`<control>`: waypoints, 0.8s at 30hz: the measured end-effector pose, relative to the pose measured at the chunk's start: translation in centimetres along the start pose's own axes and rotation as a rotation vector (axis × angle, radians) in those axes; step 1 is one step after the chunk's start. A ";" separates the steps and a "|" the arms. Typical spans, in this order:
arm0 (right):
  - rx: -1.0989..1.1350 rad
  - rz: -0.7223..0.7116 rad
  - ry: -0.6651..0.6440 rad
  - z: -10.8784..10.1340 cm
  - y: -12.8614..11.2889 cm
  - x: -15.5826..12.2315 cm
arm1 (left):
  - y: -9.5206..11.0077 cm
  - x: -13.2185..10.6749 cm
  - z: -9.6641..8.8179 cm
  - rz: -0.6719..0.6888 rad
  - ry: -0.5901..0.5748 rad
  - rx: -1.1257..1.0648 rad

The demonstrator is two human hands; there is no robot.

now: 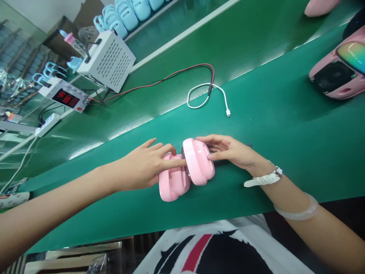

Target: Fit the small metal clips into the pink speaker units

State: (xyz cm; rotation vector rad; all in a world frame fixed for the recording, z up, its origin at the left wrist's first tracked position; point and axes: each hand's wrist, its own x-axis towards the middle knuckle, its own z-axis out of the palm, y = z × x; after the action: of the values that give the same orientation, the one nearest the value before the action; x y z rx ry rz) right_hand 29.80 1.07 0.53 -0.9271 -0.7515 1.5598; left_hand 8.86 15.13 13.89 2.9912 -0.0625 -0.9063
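Note:
Two glossy pink rounded plastic casings lie close together near the front of the green table. My left hand is on the left pink casing, its thumb at the near side and fingers over the top. One of its fingers stretches across to the right pink casing. That right casing is tilted, with a dark face turned left, and my right hand grips it between thumb and fingers. Whatever is inside the casings is hidden from this angle.
A white cable with a small plug lies behind the hands, joined to red and black wires. A power supply with a red display and a vented grey box stand back left. A pink speaker sits at right.

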 end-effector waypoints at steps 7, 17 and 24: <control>0.008 0.006 0.008 -0.1 -0.1 0.2 | 0.0 0.1 -0.1 0.007 0.006 0.016; -0.124 0.006 0.000 -0.2 -1.2 0.8 | 0.2 0.3 -0.5 0.014 -0.024 0.048; -0.326 0.005 -0.078 -0.5 -2.6 1.7 | 0.5 0.5 -1.0 -0.006 -0.070 0.045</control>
State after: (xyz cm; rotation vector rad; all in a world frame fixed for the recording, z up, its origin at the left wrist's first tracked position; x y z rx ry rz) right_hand 31.35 3.22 2.21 -1.1079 -1.0818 1.5104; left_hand 9.78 14.64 14.43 3.0014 -0.0756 -1.0237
